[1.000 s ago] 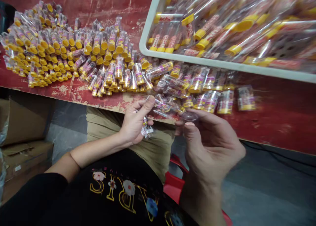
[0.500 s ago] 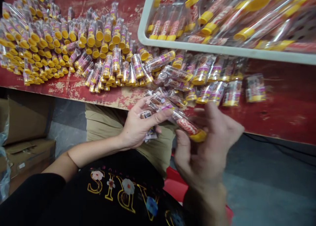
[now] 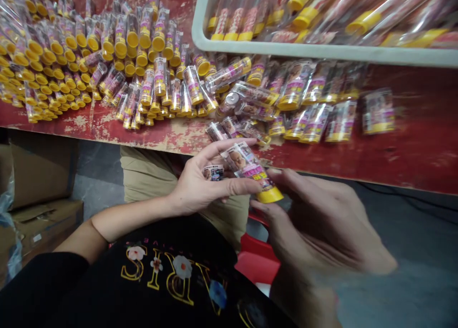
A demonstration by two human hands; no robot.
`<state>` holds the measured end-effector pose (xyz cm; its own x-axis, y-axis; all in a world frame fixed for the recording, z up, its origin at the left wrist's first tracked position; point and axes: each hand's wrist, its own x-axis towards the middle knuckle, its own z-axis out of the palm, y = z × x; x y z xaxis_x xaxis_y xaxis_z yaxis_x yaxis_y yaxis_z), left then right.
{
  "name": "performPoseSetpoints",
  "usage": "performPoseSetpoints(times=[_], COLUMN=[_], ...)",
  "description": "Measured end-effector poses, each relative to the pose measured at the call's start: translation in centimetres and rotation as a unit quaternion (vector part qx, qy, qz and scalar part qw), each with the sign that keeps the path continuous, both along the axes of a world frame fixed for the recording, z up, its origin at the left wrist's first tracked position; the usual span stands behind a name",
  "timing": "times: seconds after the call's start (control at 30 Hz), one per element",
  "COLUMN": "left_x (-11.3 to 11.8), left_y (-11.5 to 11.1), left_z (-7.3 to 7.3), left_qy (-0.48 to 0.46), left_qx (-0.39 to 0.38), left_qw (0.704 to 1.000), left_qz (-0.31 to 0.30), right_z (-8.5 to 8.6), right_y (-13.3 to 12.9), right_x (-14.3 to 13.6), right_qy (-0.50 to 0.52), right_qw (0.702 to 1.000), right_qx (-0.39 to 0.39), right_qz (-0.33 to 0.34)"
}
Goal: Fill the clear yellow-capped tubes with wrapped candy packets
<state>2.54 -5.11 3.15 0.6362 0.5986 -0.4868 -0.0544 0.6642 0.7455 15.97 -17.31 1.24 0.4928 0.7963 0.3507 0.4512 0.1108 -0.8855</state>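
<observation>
My left hand (image 3: 200,182) is closed on a small clear tube (image 3: 248,168) with a yellow cap, which has a printed plastic sleeve around it. The thumb presses across its side and the fingers lie behind it. Tucked in the same palm are some loose printed sleeves (image 3: 213,172), mostly hidden by the thumb. My right hand (image 3: 318,223), partly blurred, has its thumb and forefinger on either side of the tube's capped end. Just beyond my hands, several sleeved tubes (image 3: 307,127) lie on the worn red table (image 3: 422,156).
A white tray (image 3: 304,51) full of yellow-capped tubes without printed sleeves stands at the back right. Sleeved tubes are piled at the left (image 3: 53,70) of the table. Cardboard boxes (image 3: 43,175) stand on the floor at left, and a red stool (image 3: 255,261) shows below.
The tube has turned in my hands, and its printed sleeve now covers it down to the yellow cap. My right hand has shifted lower and rightward, and the view has moved slightly.
</observation>
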Motion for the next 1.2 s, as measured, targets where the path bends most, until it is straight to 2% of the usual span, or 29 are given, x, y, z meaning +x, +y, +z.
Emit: performPoseSetpoints(times=[0.17,0.33,0.5,0.63,0.7,0.73,0.8,0.87,0.9,0.97,1.0,1.07,1.1,1.17,1.2], left_x=[-0.4,-0.1,0.4,0.8,1.1,1.3,1.7,1.9,1.9,1.9,1.8,1.5,1.4,1.3,1.3], left_y=[-0.5,-0.8,-1.1,-1.4,-1.3,-1.2,-0.8,-0.4,-0.2,0.0,0.1,0.1,0.2,0.3,0.4], left_z=[-0.3,-0.6,-0.5,0.0,-0.1,-0.3,-0.7,-1.2,-1.3,-1.3,-1.2,-0.8,-0.6,-0.5,-0.4], left_qy=[0.003,-0.007,-0.027,0.005,0.008,0.006,0.011,0.029,0.036,0.035,0.028,0.010,0.002,-0.006,-0.008], left_qx=[0.027,0.045,0.046,0.004,-0.040,-0.067,-0.130,-0.194,-0.215,-0.229,-0.225,-0.211,-0.205,-0.192,-0.185], left_qw=[1.000,0.998,0.998,1.000,0.999,0.998,0.991,0.978,0.973,0.968,0.969,0.972,0.974,0.976,0.977], left_qz=[-0.015,-0.039,-0.021,0.008,0.012,0.017,0.038,0.066,0.080,0.096,0.099,0.101,0.100,0.101,0.101], right_z=[0.6,0.6,0.3,-0.1,-1.0,-1.8,-4.4,-7.6,-9.3,-12.2,-13.3,-14.2,-14.0,-12.6,-11.4], right_y=[0.7,0.6,0.3,0.3,0.5,0.7,0.9,0.9,0.7,0.1,-0.1,-0.5,-0.4,0.4,1.3], right_x=[-0.1,-0.1,-0.1,-0.7,-0.4,0.2,2.9,7.2,9.6,14.3,16.1,18.5,19.2,20.1,20.5], right_qy=[-0.047,-0.067,-0.076,-0.021,0.019,0.043,0.088,0.093,0.059,-0.019,-0.049,-0.082,-0.088,-0.111,-0.134], right_qw=[0.999,0.996,0.995,0.996,0.994,0.990,0.968,0.925,0.901,0.885,0.892,0.921,0.938,0.955,0.953], right_qx=[0.014,0.024,0.025,0.044,0.037,0.034,0.064,0.131,0.174,0.194,0.175,0.110,0.070,0.015,0.008], right_qz=[-0.005,-0.057,-0.062,-0.074,-0.104,-0.130,-0.225,-0.343,-0.393,-0.424,-0.415,-0.365,-0.328,-0.274,-0.272])
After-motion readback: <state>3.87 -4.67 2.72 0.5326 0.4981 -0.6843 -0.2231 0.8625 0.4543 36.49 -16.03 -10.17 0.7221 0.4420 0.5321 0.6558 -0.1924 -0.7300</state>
